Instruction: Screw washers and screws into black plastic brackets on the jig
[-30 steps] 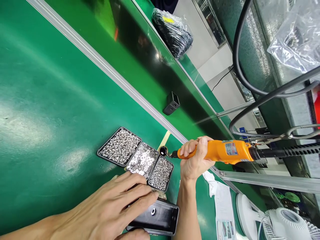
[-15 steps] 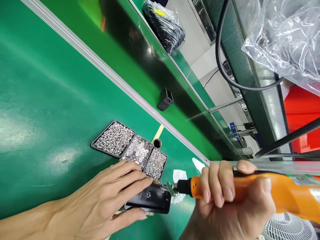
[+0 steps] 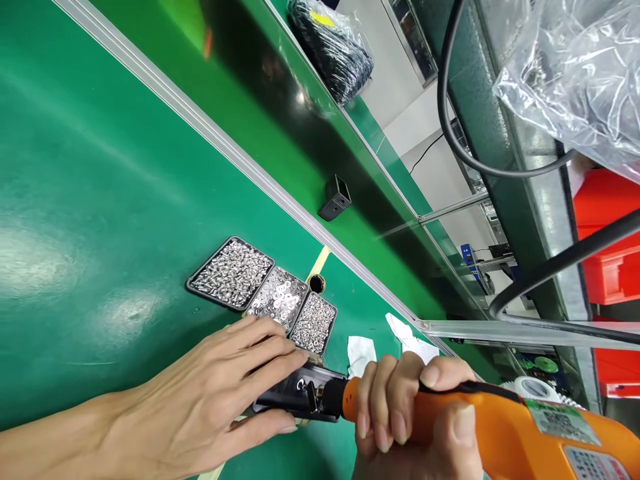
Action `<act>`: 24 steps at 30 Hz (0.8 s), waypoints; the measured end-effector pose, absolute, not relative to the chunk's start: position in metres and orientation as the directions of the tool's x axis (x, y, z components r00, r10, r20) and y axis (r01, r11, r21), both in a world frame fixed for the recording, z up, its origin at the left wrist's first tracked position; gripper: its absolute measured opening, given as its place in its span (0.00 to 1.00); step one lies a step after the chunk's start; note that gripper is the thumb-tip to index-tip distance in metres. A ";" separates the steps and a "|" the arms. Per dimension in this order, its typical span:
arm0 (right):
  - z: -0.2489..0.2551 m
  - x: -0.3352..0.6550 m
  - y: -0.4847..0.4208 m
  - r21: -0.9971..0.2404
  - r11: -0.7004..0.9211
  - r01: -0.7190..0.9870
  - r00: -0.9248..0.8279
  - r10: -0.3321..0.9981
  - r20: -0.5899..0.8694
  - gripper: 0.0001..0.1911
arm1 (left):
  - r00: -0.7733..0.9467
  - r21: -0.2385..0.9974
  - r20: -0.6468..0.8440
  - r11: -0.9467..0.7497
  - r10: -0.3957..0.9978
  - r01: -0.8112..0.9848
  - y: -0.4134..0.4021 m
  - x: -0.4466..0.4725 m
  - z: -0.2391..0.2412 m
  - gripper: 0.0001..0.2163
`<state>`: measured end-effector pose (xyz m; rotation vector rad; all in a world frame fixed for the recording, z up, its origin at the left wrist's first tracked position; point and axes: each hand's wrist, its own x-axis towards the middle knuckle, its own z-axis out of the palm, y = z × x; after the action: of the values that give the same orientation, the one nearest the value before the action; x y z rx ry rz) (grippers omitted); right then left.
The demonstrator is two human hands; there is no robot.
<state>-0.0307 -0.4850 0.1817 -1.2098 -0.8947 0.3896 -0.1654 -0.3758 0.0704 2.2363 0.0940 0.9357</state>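
Note:
My left hand (image 3: 215,407) grips a black rectangular part (image 3: 295,397) on the green table, fingers over its top and thumb under its near edge. My right hand (image 3: 410,423) is wrapped round an orange electric screwdriver (image 3: 505,437). The tool's black tip (image 3: 314,397) rests on the black part beside a small silver fastener (image 3: 301,385). Just beyond my left fingers lie three black trays of small silver hardware: a larger tray (image 3: 231,273), a middle tray (image 3: 277,299) and a small tray (image 3: 314,323).
A small black bracket (image 3: 335,198) sits on the dark conveyor belt beyond the aluminium rail (image 3: 220,137). White paper scraps (image 3: 360,352) lie by the trays. A bagged black bundle (image 3: 333,47), cables, clear plastic bags and red bins (image 3: 607,230) are at the right.
My right hand brought the screwdriver from beside the trays down and toward me; its tip now sits on the black part. My left hand stayed on the part.

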 end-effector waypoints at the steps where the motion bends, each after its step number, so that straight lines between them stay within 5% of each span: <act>1: 0.180 -0.031 -0.484 -0.920 0.340 0.197 0.609 0.693 0.387 0.09 | 0.738 0.633 0.598 -0.749 0.313 -0.196 -0.375 -0.165 0.071 0.17; 10: 0.168 -0.027 -0.491 -0.898 0.347 0.269 0.517 0.735 0.439 0.08 | 0.708 0.633 0.603 -0.760 0.367 -0.145 -0.377 -0.167 0.075 0.17; 15: 0.170 -0.022 -0.494 -0.916 0.289 0.277 0.472 0.790 0.392 0.17 | 0.698 0.634 0.602 -0.764 0.389 -0.120 -0.379 -0.164 0.073 0.16; 20: 0.164 -0.027 -0.487 -0.919 0.377 0.113 0.343 0.854 0.392 0.18 | 0.685 0.645 0.613 -0.750 0.393 -0.147 -0.381 -0.162 0.070 0.14; 24: 0.152 -0.042 -0.482 -0.879 0.412 0.240 0.534 0.700 0.474 0.14 | 0.708 0.616 0.612 -0.774 0.353 -0.147 -0.379 -0.162 0.067 0.14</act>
<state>-0.0420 -0.4818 0.1525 -1.1492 -1.0094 0.3615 -0.1624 -0.3793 0.0670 2.2555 0.1556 0.9874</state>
